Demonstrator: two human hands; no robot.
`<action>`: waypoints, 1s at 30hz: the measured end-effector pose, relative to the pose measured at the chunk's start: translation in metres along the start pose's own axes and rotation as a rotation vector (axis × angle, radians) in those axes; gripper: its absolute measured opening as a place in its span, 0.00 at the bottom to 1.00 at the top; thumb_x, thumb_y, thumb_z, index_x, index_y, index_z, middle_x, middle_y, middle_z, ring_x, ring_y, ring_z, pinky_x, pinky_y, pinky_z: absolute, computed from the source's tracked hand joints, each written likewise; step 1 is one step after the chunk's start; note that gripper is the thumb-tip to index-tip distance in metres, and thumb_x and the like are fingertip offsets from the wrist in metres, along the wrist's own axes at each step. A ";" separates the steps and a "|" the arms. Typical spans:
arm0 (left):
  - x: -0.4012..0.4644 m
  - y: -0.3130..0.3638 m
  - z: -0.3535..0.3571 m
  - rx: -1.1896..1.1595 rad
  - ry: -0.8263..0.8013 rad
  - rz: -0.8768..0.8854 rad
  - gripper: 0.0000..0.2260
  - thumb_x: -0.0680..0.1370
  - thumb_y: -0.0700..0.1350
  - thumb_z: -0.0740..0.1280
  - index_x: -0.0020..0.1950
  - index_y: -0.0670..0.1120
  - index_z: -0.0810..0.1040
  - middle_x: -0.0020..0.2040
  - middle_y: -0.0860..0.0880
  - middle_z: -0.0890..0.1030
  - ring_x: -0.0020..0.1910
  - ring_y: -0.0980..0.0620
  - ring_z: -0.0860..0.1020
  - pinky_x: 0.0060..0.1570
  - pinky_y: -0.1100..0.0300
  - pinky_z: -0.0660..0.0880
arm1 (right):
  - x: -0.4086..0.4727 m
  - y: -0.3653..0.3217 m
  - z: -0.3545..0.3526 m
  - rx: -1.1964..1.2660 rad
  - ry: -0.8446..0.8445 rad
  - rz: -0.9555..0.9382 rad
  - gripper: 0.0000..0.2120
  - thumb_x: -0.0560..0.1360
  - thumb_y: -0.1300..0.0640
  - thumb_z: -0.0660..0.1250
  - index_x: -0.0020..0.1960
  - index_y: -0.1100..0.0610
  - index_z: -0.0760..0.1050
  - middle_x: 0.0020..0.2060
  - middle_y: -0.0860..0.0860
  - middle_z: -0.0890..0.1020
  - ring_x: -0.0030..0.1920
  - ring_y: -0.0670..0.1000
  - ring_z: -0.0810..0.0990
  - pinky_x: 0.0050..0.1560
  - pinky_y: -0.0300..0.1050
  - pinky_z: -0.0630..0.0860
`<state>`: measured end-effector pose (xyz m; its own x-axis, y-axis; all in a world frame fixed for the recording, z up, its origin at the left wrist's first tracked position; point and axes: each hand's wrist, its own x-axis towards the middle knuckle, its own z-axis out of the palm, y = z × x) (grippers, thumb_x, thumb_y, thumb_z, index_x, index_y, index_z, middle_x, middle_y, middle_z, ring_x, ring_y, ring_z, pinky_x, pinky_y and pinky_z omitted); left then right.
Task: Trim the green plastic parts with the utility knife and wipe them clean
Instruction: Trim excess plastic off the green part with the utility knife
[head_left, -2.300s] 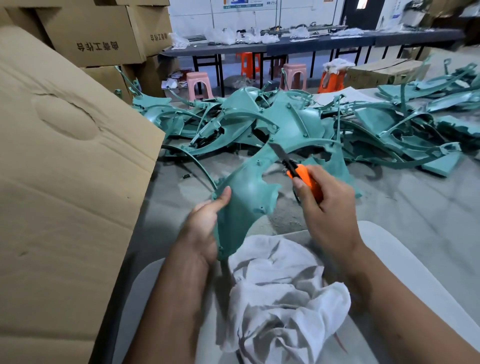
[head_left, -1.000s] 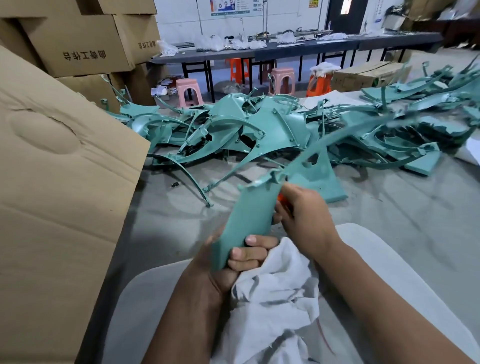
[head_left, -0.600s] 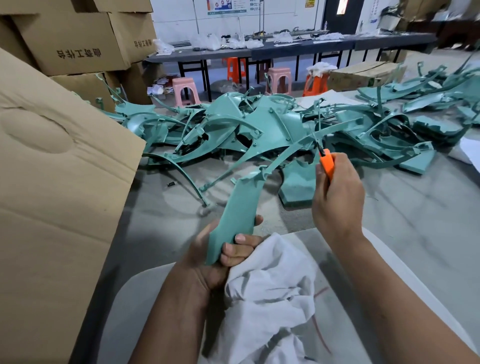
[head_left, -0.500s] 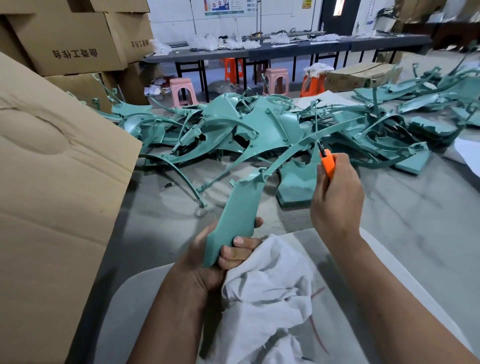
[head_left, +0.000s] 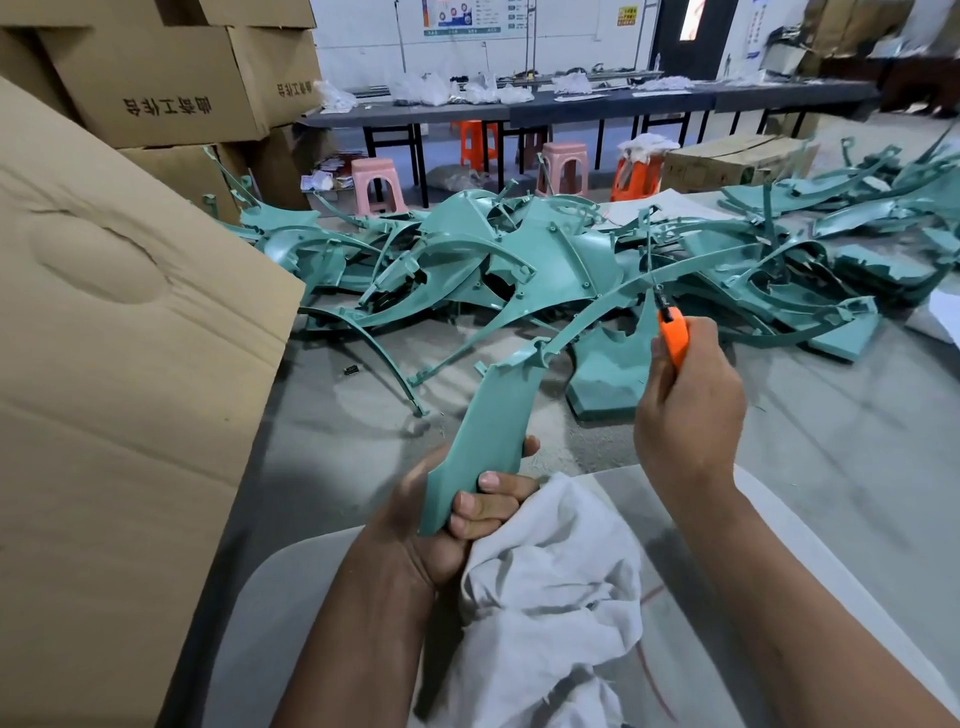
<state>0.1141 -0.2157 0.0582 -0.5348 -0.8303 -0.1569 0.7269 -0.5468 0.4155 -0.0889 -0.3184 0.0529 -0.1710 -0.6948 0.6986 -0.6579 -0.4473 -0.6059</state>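
Two hands work at centre frame: the left hand (head_left: 457, 512) has its fingers curled round the wide lower end of a green plastic part (head_left: 498, 415), held up over the white rag (head_left: 550, 597). The right hand (head_left: 685, 410) grips an orange utility knife (head_left: 674, 332), blade tip at the part's thin arm, before the pile of green parts (head_left: 493, 260)

Showing smooth, faintly glossy moulded plastic in the held green part (head_left: 498, 410) and the piled green parts (head_left: 519, 260). Showing bright orange plastic in the utility knife (head_left: 674, 332), soft crumpled white cloth in the rag (head_left: 561, 587), matt creased brown cardboard in the box (head_left: 119, 389), dull, scuffed grey on the desk (head_left: 831, 467).
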 end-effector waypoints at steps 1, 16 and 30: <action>0.001 0.000 0.000 0.028 0.007 0.004 0.34 0.55 0.34 0.85 0.57 0.36 0.75 0.30 0.47 0.67 0.16 0.57 0.68 0.12 0.69 0.63 | -0.001 0.000 0.002 0.017 -0.053 -0.012 0.06 0.86 0.55 0.57 0.50 0.50 0.65 0.33 0.46 0.71 0.32 0.47 0.69 0.32 0.46 0.60; -0.003 0.013 -0.020 -0.091 -0.094 0.076 0.16 0.79 0.42 0.55 0.66 0.39 0.64 0.36 0.41 0.71 0.23 0.52 0.67 0.21 0.60 0.71 | -0.025 -0.031 -0.001 0.358 -0.592 -0.177 0.19 0.83 0.41 0.58 0.40 0.52 0.69 0.26 0.47 0.71 0.27 0.49 0.69 0.29 0.46 0.66; 0.023 0.006 -0.006 0.881 0.658 0.969 0.19 0.81 0.59 0.59 0.59 0.44 0.75 0.41 0.44 0.79 0.39 0.49 0.76 0.37 0.55 0.75 | -0.027 -0.040 -0.009 0.910 -0.952 0.220 0.19 0.84 0.46 0.58 0.36 0.51 0.71 0.24 0.49 0.63 0.21 0.47 0.57 0.22 0.36 0.57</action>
<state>0.1087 -0.2383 0.0514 0.4633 -0.8572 0.2247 0.0583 0.2824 0.9575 -0.0642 -0.2762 0.0617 0.6106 -0.7533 0.2443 0.1015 -0.2315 -0.9675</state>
